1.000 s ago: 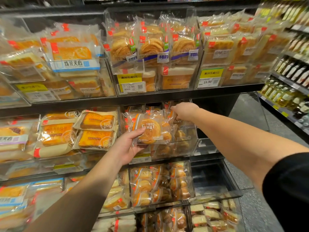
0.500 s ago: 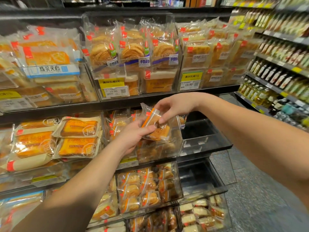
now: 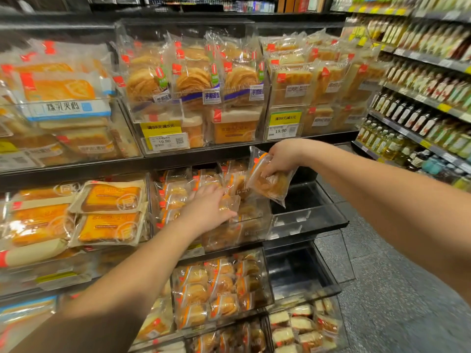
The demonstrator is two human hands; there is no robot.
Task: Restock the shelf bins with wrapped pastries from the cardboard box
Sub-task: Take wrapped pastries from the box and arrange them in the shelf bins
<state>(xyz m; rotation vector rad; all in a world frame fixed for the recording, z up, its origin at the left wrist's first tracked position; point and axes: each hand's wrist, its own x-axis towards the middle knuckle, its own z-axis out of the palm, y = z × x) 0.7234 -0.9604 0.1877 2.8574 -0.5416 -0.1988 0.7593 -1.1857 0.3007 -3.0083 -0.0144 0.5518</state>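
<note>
The right hand [image 3: 281,159] pinched a wrapped pastry [image 3: 270,183] in a closed grip, holding it tilted just above the right end of the clear shelf bin [image 3: 251,225]. The left hand [image 3: 206,208] reached into that bin, fingers curled over another wrapped packet [image 3: 229,203] among the pastries stacked there.

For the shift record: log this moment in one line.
left hand: reaching into pastry bin | right hand: grip on wrapped pastry above bin | restock: ongoing
</note>
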